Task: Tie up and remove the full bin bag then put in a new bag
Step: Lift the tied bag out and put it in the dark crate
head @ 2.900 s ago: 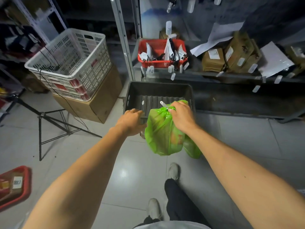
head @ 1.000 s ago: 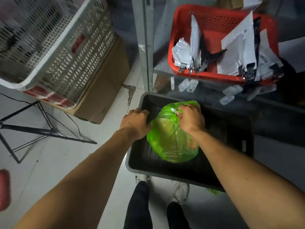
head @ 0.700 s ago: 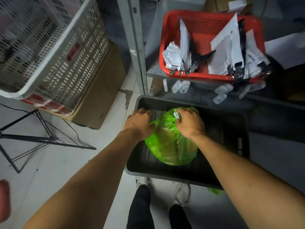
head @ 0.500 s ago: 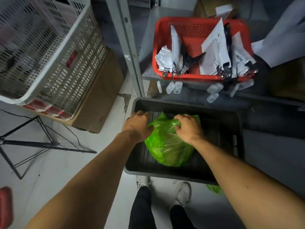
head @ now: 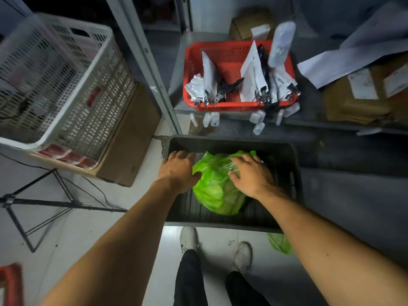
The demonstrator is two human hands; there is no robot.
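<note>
So the full green bin bag is sitting inside a black plastic crate on the floor, just below the front of a metal shelf. Looks like the "remove" step is basically wrapping up: the bag's been set down in the crate and the person seems about to let go.

The right hand lies flat on top of the bag with its fingers spread apart, pressing or resting rather than gripping. The left hand rests against the bag's left side and the crate's near-left corner, fingers loosely curled and a bit apart, not clamped on anything as far as can be seen. Whether the neck of the bag is knotted can't be told, since the right hand covers it.

Next move, best guess: both hands come off, then a fresh bag gets picked up and opened into the bin. There's a bit of green plastic on the floor poking out by the right forearm, which might be that new bag, hard to say. The bin itself isn't in view.

Counts: one full bag, one black crate, one red basket on the shelf, one white lattice crate on a cardboard box, two hands, two shoes.
</note>
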